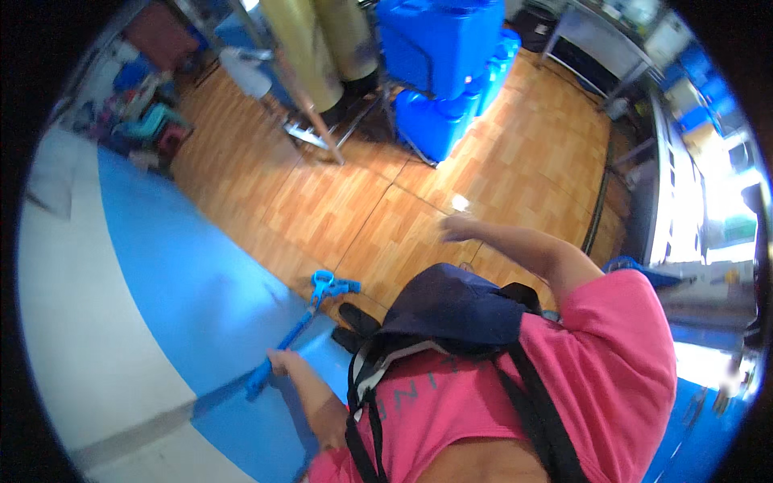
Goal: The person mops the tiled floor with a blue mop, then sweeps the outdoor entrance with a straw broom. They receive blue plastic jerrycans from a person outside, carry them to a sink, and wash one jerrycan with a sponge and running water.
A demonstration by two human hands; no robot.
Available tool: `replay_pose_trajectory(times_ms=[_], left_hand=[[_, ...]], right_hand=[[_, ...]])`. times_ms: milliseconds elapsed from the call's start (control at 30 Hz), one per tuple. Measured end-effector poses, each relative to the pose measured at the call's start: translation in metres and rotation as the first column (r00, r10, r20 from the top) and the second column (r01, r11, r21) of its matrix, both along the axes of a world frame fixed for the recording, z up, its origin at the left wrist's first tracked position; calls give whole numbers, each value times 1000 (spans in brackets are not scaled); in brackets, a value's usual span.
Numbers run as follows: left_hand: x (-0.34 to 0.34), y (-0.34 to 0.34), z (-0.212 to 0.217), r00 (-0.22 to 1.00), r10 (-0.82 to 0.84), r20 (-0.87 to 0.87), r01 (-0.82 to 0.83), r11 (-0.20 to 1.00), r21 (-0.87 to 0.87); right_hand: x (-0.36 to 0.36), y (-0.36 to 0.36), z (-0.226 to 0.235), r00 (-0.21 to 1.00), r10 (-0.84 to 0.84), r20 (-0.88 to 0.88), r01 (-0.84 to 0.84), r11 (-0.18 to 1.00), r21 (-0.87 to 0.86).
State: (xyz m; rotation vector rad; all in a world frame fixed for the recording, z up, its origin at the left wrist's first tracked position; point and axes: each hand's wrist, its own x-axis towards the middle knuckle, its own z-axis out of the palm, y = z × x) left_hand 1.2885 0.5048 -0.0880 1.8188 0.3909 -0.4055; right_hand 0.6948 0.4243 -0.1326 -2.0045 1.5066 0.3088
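My left hand [281,361] is wrapped around the shaft of a long bright blue tool [299,326], low at the left beside the blue and white wall. The tool slants, with an open ring and a short side piece at its far end; its exact kind I cannot make out. My right hand [460,228] is held out over the wood-patterned floor [378,217], away from any object. Motion smears its fingers, so their pose is unclear. A dark blue bag or pouch [451,310] with black straps hangs at my chest, over a pink shirt.
Ahead stand stacked blue jerrycans [439,48] beside tall beige cylinders [302,56] and a metal frame [330,145]. Piled items [153,117] lie at the far left. A metal table [600,48] stands far right, and the blue-white wall [169,266] runs along my left.
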Motion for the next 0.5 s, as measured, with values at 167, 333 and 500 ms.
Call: replay_pose_trajectory(times_ms=[167, 333, 500], left_hand=[[-44, 28, -1, 995, 63, 71, -60, 997, -42], [-61, 56, 31, 989, 95, 112, -73, 980, -183], [-53, 90, 32, 986, 78, 149, -59, 990, -130]], right_hand=[[-202, 76, -39, 910, 160, -382, -144, 987, 70], [-261, 109, -37, 841, -298, -452, 506, 729, 461], [-229, 101, -26, 925, -358, -128, 378, 835, 400]])
